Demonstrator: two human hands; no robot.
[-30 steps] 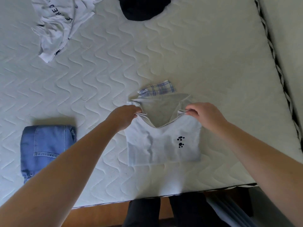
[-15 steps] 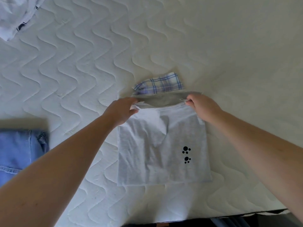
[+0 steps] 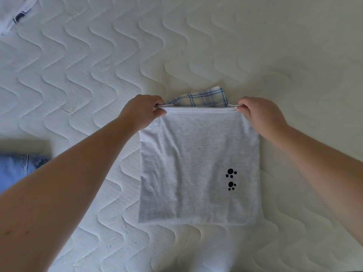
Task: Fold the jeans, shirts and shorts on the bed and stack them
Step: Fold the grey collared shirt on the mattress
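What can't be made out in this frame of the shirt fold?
Head view only:
- Plaid garment: mostly hidden under the grey shirt; type unclear.
- Jeans: cut off by left edge, blurred.
- White garment: cut off at top-left corner.
- Left hand, right hand: fingers curl under the shirt's top edge.

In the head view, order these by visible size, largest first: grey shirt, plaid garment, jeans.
1. grey shirt
2. jeans, cut off by the left edge, so only partly seen
3. plaid garment, mostly hidden under the shirt

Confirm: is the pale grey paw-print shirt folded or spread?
Folded: the pale grey paw-print shirt lies as a compact rectangle, left hand and right hand pinching its doubled far edge.
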